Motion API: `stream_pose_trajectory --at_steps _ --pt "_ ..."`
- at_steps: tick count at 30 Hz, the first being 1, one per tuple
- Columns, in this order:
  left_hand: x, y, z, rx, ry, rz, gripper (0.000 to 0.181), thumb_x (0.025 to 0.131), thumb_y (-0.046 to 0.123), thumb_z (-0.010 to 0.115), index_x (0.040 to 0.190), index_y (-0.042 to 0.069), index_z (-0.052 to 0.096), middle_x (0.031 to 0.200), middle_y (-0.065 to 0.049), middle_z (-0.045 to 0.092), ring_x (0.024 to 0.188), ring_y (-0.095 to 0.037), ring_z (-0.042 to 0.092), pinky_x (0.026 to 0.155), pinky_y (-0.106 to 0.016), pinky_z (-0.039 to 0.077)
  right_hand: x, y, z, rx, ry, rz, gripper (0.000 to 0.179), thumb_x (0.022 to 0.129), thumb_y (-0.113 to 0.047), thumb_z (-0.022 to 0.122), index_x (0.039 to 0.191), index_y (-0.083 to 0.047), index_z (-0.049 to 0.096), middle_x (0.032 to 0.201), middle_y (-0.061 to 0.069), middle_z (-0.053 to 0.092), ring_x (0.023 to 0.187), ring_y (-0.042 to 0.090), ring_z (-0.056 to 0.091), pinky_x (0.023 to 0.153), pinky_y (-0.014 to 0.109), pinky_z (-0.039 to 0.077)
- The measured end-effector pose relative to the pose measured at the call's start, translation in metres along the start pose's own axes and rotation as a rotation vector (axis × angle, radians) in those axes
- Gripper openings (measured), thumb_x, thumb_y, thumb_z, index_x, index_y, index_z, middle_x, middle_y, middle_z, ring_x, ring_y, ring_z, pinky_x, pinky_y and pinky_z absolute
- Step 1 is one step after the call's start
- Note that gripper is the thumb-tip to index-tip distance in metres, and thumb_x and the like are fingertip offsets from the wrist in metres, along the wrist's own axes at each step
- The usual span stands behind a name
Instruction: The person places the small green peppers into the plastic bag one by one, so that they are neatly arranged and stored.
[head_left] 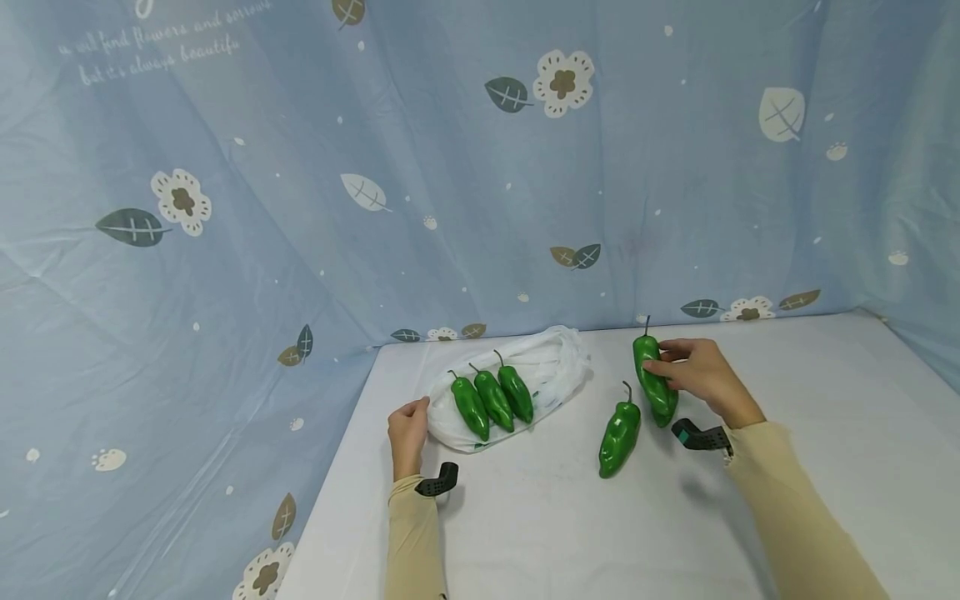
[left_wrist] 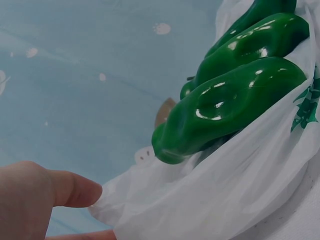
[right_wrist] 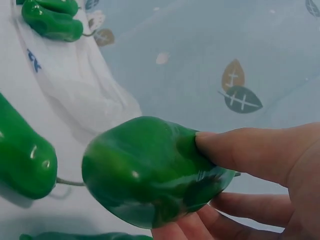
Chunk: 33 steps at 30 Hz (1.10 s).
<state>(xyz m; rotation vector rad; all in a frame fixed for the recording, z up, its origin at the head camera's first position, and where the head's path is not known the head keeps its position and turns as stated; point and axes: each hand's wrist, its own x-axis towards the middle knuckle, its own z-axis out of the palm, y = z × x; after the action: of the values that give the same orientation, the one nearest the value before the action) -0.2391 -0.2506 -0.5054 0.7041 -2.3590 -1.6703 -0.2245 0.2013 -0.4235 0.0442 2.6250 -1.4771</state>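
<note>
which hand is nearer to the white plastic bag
Left. The left hand pinches the left end of the white plastic bag, while the right hand is apart from it, off beyond its right end, holding a green pepper.

In the right wrist view, we see the right hand at four o'clock, pinching a green pepper; a second pepper lies at nine, a third pepper at seven, a white bag at ten

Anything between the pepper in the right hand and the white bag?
Nothing visible blocks the gap between the held pepper and the white bag; one loose pepper lies beside that path, toward the person.
</note>
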Motion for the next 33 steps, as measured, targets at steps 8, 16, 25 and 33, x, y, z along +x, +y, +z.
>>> stream_pose_trajectory --at_steps 8,16,25,33 --pt "0.000 -0.001 0.000 -0.001 -0.001 -0.007 0.048 0.103 0.032 0.057 0.130 -0.006 0.067 0.141 -0.029 0.061 0.134 -0.043 0.056 0.112 -0.056 0.046 0.009 -0.007 0.009 -0.006 0.009 -0.008 0.073 0.100 -0.035 0.068 0.149 0.013 0.043 0.143 0.036 0.053 0.117 0.038 0.065 0.086 0.038 0.063" --pt "0.001 0.001 0.000 -0.004 -0.006 -0.010 0.048 0.103 0.032 0.057 0.130 -0.006 0.066 0.141 -0.029 0.061 0.134 -0.043 0.056 0.111 -0.056 0.047 0.017 -0.012 0.019 -0.003 0.021 -0.039 0.068 0.100 -0.033 0.067 0.148 0.011 0.047 0.142 0.034 0.056 0.117 0.038 0.065 0.090 0.043 0.062" --pt "0.001 -0.001 0.000 -0.007 -0.007 -0.005 0.048 0.103 0.032 0.057 0.130 -0.007 0.066 0.142 -0.029 0.060 0.135 -0.043 0.055 0.112 -0.056 0.046 0.027 -0.016 0.031 -0.044 0.056 -0.100 0.061 0.099 -0.029 0.068 0.144 0.009 0.053 0.136 0.032 0.062 0.123 0.043 0.061 0.086 0.038 0.060" --pt "0.000 0.000 -0.001 -0.006 -0.008 -0.009 0.048 0.103 0.032 0.057 0.130 -0.007 0.066 0.142 -0.029 0.060 0.136 -0.043 0.054 0.113 -0.056 0.046 0.032 -0.024 0.043 -0.016 0.056 -0.125 0.056 0.100 -0.025 0.068 0.142 0.009 0.055 0.133 0.030 0.065 0.120 0.041 0.063 0.091 0.040 0.056"
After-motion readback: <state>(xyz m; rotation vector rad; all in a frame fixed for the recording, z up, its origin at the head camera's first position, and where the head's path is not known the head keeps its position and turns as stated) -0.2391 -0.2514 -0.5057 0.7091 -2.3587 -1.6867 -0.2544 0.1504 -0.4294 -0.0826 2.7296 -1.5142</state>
